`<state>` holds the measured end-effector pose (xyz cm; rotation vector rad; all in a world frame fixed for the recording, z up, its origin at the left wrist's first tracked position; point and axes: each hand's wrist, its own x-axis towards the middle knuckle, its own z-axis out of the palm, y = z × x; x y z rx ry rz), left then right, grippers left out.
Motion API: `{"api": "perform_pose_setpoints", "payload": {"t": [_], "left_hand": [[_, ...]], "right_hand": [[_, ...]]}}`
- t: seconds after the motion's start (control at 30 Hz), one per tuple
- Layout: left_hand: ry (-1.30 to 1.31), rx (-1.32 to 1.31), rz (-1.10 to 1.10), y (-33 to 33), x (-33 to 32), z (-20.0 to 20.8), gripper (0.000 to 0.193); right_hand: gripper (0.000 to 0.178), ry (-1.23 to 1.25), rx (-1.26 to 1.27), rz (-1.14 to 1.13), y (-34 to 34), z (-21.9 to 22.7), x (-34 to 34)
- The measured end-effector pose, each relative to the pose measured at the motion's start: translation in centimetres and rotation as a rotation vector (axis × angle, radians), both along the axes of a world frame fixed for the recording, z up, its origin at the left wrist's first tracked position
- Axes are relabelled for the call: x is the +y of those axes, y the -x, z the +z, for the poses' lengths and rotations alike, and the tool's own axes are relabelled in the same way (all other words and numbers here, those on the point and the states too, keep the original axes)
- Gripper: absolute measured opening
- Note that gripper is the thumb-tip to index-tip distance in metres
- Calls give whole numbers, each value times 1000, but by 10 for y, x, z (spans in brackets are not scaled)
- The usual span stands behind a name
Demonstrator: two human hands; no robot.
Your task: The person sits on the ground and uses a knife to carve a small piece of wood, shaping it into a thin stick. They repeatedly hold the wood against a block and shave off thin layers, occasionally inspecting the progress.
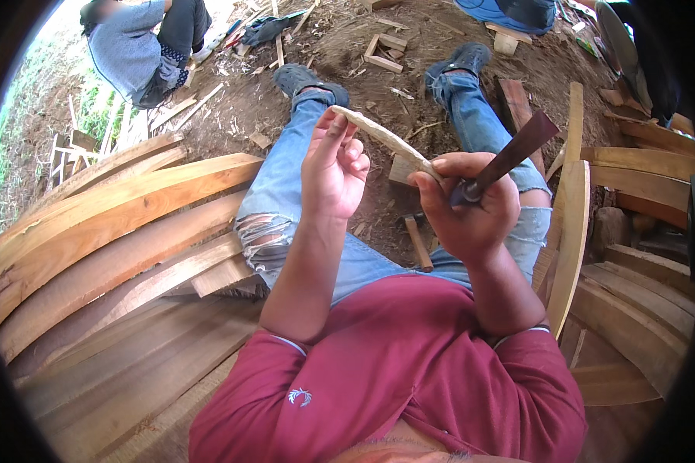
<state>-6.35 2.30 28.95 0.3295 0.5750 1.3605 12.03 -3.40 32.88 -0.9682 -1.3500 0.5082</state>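
Observation:
A thin, pale wood strip [386, 139] slants between my two hands, held up over the ground between my legs. My left hand [336, 166] pinches its upper left end between thumb and fingers. Closed around a dark tool [513, 158] is my right hand [471, 204]. The tool has a flat, reddish-brown part that widens toward the upper right; I cannot tell whether this is its blade or its handle. My right thumb and forefinger also grip the strip's lower right end.
Curved planks [131, 197] are stacked on my left, and more boards [641, 162] on my right. A wooden-handled hammer [418, 243] lies between my legs. Wood offcuts [384, 54] and shavings litter the soil. Another person [135, 50] sits at the far left.

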Motion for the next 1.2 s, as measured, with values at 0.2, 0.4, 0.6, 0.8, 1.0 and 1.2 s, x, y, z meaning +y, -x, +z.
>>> {"api": "perform_pose_setpoints", "payload": {"t": [0.2,0.4,0.6,0.8,1.0,1.2], "left_hand": [[71,12,-2,0,2,-1,26],[119,47,-19,-5,3,-10,31],[237,251,-79,-12,-3,-31,39],[310,468,-211,-26,-17,-71,35],[537,151,-412,-25,-22,-166,24],[569,106,-506,-28,-21,-232,17]], "right_hand": [[29,-118,-160,69,-3,0,0],[25,-214,-217,63,3,1,4],[21,130,-358,-51,4,-2,6],[20,283,-510,-79,-1,-90,28],[22,355,-700,-1,-9,-173,15],[26,518,-748,117,-3,-201,13]]}}
